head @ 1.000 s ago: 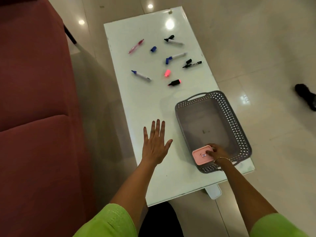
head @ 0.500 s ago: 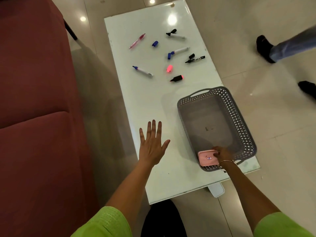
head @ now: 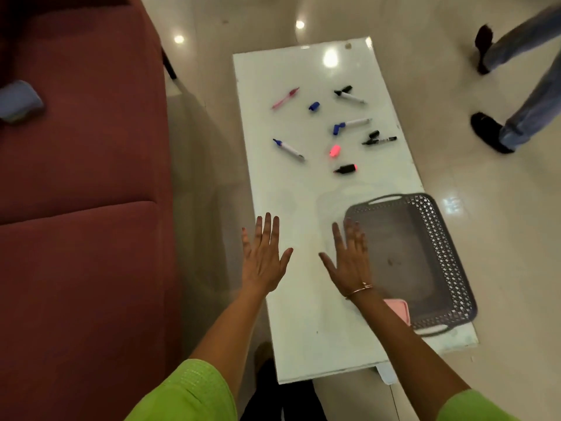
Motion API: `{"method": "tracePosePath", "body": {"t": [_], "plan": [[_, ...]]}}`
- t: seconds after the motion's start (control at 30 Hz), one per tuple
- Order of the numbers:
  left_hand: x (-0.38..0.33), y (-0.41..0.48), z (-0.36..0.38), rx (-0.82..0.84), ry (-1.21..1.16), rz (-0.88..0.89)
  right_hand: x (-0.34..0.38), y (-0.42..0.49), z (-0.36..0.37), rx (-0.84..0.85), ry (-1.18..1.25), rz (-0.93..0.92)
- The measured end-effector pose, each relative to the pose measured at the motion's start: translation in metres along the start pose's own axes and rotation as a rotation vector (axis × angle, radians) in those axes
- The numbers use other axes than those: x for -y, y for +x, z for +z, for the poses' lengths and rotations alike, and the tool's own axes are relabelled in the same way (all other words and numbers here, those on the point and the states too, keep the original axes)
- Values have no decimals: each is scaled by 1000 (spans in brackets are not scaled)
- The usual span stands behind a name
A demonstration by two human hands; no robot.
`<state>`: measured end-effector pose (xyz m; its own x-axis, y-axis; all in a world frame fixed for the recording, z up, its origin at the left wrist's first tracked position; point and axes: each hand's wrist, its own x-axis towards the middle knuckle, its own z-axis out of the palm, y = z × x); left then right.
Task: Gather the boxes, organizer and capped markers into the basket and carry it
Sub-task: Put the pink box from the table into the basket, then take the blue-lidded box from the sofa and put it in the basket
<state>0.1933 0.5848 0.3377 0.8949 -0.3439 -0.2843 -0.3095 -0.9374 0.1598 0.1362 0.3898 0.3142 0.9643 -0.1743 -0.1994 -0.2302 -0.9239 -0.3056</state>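
While both arms in lime-green sleeves reach out over the long white glossy bench (head: 303, 299), neither hand is actually holding anything. The left hand (head: 265, 259) is flat with fingers spread, palm down over the bare near part of the bench. The right hand (head: 349, 262) is the same deal, fingers splayed and empty, with a thin gold bangle (head: 359, 289) at the wrist, and its fingertips overlap the near-left rim of the grey perforated plastic basket (head: 437, 238).

That basket sits at the bench's near right corner, a bit blurry. Inside it, in the near-left corner, there's a flat pink box (head: 399, 309), partly hidden behind the right forearm.

Everything else is scattered on the far half of the bench, well apart from the basket: a pink pen (head: 285, 98), a loose blue cap (head: 314, 106), a white marker with a black cap (head: 349, 95) lying by it, a white marker with a blue cap (head: 350, 124) at its end, another blue-tipped white marker (head: 288, 149), a thin black marker (head: 381, 139), a loose pink cap (head: 334, 151), and a stubby black-and-pink highlighter (head: 345, 169).

A dark red upholstered sofa (head: 76, 208) runs along the left, and someone's jeans-clad legs in black shoes (head: 522, 117) are on the tiled floor at upper right.
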Motion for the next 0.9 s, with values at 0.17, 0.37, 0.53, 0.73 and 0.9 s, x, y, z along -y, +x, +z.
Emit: {"method": "tracePosePath", "body": {"t": [0.17, 0.37, 0.53, 0.73, 0.9], "plan": [[74, 29, -37, -29, -45, -115, 97, 76, -3, 18, -52, -176], [231, 74, -88, -121, -76, -323, 262, 192, 12, 89, -85, -388], [372, 117, -129, -154, -87, -445, 405, 285, 33, 126, -101, -531], [493, 156, -169, -190, -106, -587, 549, 378, 48, 181, -118, -709], [575, 189, -177, -229, -119, -729, 658, 458, 86, 353, 89, -581]]}}
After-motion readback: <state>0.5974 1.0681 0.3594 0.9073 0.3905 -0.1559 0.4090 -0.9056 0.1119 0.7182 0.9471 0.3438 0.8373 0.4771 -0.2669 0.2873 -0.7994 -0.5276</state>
